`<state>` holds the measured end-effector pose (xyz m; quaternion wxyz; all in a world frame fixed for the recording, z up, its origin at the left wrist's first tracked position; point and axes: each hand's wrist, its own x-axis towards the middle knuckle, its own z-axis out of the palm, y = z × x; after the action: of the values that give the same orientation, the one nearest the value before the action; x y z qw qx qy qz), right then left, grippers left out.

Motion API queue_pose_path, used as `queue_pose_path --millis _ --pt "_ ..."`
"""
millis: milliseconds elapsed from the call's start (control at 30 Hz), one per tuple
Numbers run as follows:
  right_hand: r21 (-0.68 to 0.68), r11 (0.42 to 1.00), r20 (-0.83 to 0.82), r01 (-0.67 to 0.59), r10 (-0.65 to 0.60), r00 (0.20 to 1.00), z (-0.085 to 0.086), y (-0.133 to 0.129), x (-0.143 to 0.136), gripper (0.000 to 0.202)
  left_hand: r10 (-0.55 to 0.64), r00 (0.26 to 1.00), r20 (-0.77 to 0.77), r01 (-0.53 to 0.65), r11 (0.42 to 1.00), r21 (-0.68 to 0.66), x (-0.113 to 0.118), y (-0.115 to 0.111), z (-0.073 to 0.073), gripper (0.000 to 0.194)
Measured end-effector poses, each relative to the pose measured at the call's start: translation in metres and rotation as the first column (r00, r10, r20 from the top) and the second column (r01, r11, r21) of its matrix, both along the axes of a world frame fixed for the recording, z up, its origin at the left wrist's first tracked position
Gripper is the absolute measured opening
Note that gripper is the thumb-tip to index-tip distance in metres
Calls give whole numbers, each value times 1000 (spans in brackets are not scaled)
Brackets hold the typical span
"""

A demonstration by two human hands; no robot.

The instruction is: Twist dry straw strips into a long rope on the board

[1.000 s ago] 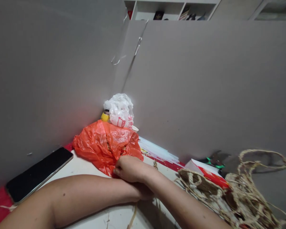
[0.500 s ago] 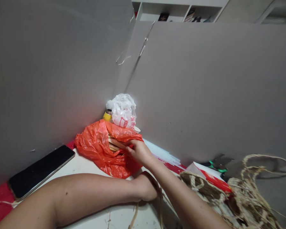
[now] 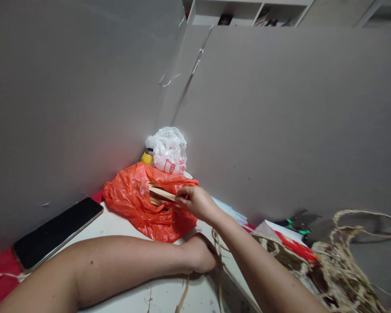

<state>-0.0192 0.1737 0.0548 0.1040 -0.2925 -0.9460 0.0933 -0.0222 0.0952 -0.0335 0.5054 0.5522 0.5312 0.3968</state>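
Observation:
A crumpled orange plastic bag [image 3: 127,191] lies with its mouth towards me, and several flat pale strips show inside. My right hand [image 3: 197,202] is at the opening, thumb and fingers pinched on one pale strip [image 3: 163,193] that reaches into the bag. Below, my left hand [image 3: 202,256] is curled down near the white tabletop, its fingertips turned away from view. Thin tan fibre strands [image 3: 219,282] run out beside it, and another strand [image 3: 183,295] hangs below its wrist. What the left fingers hold is hidden.
A black phone [image 3: 57,232] lies at the left. Behind the bag stand a white plastic bag [image 3: 167,150] and a yellow jar [image 3: 147,156] against grey panels. At the right are a tangle of braided cord [image 3: 342,265], a red packet [image 3: 295,248] and a green-handled tool [image 3: 299,226].
My right hand has drawn back slightly to the right, and a pale strip now shows clearly in its pinch. The left hand stays nearly in place.

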Motion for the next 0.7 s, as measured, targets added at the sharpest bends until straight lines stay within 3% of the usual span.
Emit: queue_pose_path --millis 133,233,300,400,500,600,700 --pt "277 961 79 13 -36 996 0 0 19 17 63 998 -26 -65 994 -90 0 -2 2 22" --pt "337 941 -32 36 -26 999 -8 1 40 18 77 996 48 -74 995 -66 0 -3 4 28" --pt "299 953 -181 51 5 984 -13 1 60 18 57 995 88 -53 998 -41 0 -5 7 27" --pt "181 982 -445 48 39 894 -16 -1 92 15 91 996 3 -90 990 -105 0 -8 11 13" --pt "0 999 -615 49 -39 788 -14 -7 114 13 119 989 -83 -130 980 -151 0 -10 15 10" --pt "-120 991 -672 51 -119 731 -8 -15 114 15 96 993 -72 -106 983 -150 0 -10 17 11" --pt "-157 986 -705 60 -154 693 -4 -22 92 17 65 998 -6 -66 996 -67 1 -9 15 8"
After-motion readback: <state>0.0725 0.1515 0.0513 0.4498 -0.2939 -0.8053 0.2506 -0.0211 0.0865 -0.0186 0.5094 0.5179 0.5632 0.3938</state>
